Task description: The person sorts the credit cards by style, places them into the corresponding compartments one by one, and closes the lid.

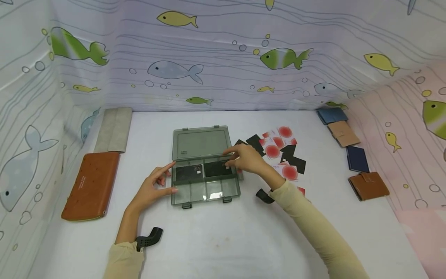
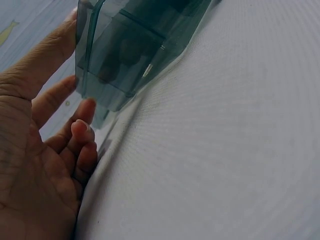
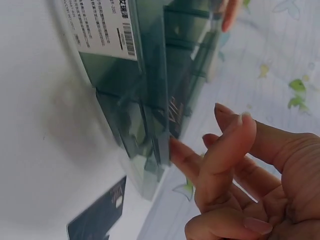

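Observation:
A translucent green-grey plastic box (image 1: 180,194) lies with its lid (image 1: 200,144) folded back on the table. Inside it, two black cards marked VIP rest side by side, a left card (image 1: 186,174) and a right card (image 1: 212,169). My left hand (image 1: 148,190) touches the box's left side, thumb and index finger spread along it. Over the box's right end is my right hand (image 1: 248,158), fingertips right at the right card's edge in the head view. In the right wrist view its fingers (image 3: 227,150) are loosely bent, one fingertip at the box wall, with nothing pinched between them.
Right of the box lie scattered black cards (image 1: 299,164) and white cards with red circles (image 1: 285,132). Small wallets, including a brown one (image 1: 369,185) and a navy one (image 1: 357,159), line the right edge. A brown zip case (image 1: 90,186) and a grey case (image 1: 113,130) lie left.

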### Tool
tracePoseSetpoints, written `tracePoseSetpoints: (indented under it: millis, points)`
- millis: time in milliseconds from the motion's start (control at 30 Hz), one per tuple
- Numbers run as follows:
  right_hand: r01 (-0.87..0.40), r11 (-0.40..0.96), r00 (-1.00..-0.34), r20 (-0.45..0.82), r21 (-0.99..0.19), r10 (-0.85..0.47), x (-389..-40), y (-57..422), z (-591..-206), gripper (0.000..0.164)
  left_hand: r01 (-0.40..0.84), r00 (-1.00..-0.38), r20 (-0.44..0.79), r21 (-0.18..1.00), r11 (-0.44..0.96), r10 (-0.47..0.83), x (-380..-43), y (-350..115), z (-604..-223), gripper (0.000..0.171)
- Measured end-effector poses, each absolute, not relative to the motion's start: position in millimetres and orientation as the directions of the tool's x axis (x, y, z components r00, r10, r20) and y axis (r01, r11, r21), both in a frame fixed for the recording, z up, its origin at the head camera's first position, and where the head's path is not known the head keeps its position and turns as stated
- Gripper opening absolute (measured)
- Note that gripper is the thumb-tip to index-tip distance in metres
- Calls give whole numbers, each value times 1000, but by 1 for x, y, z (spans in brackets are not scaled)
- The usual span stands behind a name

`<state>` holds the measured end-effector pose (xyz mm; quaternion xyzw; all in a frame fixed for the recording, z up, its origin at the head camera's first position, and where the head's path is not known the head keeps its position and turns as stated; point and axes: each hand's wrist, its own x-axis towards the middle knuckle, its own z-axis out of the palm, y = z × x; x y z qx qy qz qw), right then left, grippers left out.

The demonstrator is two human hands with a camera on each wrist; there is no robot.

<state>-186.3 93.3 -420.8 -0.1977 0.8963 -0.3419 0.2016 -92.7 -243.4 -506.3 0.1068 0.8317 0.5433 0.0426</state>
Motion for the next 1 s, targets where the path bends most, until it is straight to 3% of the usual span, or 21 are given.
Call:
tracePoseSetpoints:
  millis: [267, 667, 1000]
  points:
    - [-152, 585, -864, -180, -797, -470, -183, 127, -415, 37, 135, -974, 50, 912, 387, 220, -92, -243, -507, 84]
    - [-61, 604, -915, -198, -794, -352, -186, 231, -447, 37, 131, -972, 40, 911, 391, 233, -86, -232, -484, 81]
    - [-45, 649, -942, -185, -759, -281, -179, 308, -461, 40, 141, -974, 59, 913, 382, 219, -91, -240, -506, 85]
